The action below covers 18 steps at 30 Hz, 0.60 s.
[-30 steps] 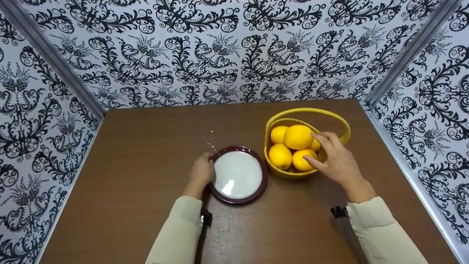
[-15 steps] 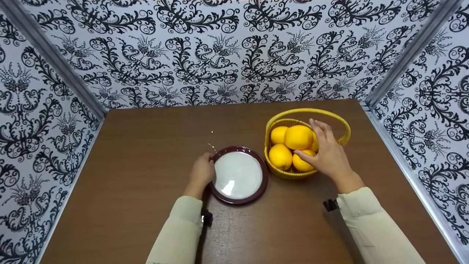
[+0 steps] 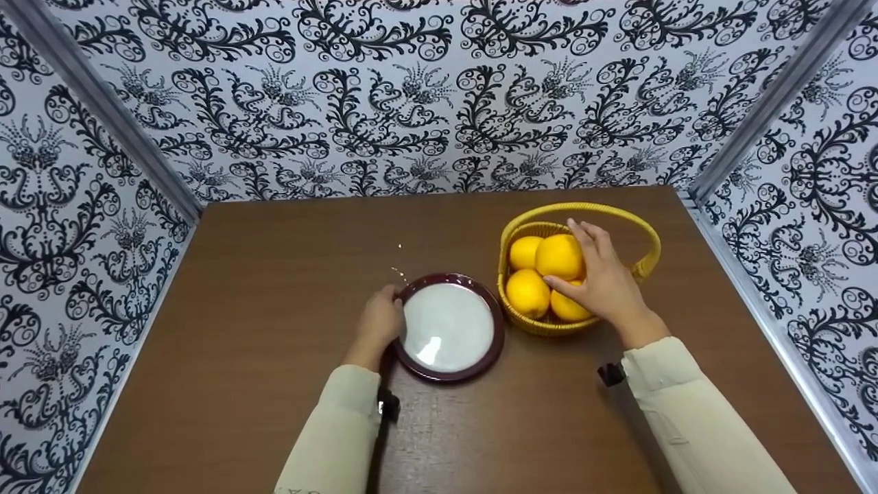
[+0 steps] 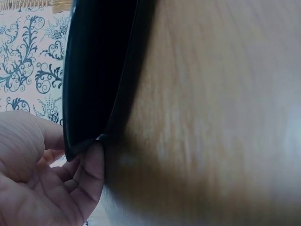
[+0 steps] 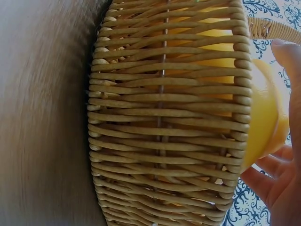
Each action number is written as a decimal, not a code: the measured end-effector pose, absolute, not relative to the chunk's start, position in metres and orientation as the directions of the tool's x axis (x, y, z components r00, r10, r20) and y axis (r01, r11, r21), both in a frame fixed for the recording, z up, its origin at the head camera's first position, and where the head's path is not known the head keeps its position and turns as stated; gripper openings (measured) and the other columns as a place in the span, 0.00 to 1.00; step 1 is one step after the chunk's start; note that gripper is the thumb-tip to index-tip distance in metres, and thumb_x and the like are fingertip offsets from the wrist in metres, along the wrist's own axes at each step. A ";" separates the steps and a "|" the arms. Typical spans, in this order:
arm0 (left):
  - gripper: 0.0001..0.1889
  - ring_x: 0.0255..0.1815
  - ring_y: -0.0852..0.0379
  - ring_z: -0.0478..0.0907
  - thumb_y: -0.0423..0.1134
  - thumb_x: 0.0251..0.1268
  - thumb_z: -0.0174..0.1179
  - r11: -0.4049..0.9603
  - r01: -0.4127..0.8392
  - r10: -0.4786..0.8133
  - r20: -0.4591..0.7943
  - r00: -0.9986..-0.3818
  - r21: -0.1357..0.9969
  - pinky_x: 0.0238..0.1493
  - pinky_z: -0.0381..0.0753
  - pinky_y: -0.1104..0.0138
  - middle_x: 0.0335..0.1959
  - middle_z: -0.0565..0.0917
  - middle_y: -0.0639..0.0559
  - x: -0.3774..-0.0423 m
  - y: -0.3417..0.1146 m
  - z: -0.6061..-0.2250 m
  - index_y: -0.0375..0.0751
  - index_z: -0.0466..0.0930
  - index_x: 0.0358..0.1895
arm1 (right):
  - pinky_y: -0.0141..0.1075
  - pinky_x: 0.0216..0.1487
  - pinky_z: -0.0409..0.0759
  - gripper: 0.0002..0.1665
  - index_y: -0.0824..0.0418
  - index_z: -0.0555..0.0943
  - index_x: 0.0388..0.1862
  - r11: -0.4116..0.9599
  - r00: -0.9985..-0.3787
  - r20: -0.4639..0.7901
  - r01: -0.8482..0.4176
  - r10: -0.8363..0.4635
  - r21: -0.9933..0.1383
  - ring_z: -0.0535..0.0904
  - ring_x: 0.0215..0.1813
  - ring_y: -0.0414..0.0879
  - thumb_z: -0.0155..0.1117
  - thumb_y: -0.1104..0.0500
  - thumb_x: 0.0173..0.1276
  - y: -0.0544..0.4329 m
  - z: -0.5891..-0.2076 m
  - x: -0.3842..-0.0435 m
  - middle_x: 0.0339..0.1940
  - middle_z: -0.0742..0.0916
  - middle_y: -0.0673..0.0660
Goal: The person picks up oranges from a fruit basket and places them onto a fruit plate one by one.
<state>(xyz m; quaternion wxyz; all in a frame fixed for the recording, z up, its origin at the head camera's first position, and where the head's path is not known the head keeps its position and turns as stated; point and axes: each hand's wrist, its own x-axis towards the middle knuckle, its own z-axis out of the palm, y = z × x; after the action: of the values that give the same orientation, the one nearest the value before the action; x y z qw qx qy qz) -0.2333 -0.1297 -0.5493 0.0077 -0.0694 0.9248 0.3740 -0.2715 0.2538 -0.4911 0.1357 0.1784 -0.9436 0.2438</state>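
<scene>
My left hand pinches the left rim of a plate with a white centre and dark red rim. In the left wrist view, fingers lie under the plate's dark rim. To the right stands a yellow wicker basket with a tall handle, holding several yellow-orange fruits, kind uncertain. Above its right side my right hand spreads thumb and fingers around the topmost fruit. In the right wrist view, the thumb stands off the fruit; finger contact cannot be told.
Everything rests on a brown wooden table. Patterned black-and-white walls enclose it at the back and sides. The basket handle arches behind and right of my right hand. Small light specks lie behind the plate.
My right hand has moved left over the basket, closer around the topmost fruit. The left hand, plate and basket have stayed in place.
</scene>
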 end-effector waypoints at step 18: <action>0.14 0.59 0.36 0.83 0.32 0.76 0.52 0.701 -0.116 -0.114 -0.049 -0.992 0.704 0.63 0.79 0.46 0.53 0.87 0.35 -0.234 -0.131 -0.551 0.35 0.81 0.58 | 0.66 0.65 0.75 0.50 0.49 0.66 0.80 0.811 -0.904 0.331 -0.398 -0.269 -0.429 0.77 0.65 0.69 0.75 0.39 0.64 0.251 -0.495 -0.277 0.78 0.68 0.62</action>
<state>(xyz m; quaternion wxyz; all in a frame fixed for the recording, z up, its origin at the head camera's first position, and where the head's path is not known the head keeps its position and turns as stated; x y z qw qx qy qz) -0.2338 -0.1307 -0.5513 0.0009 -0.0623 0.9222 0.3816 -0.2765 0.2513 -0.4954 0.1284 0.1769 -0.9428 0.2515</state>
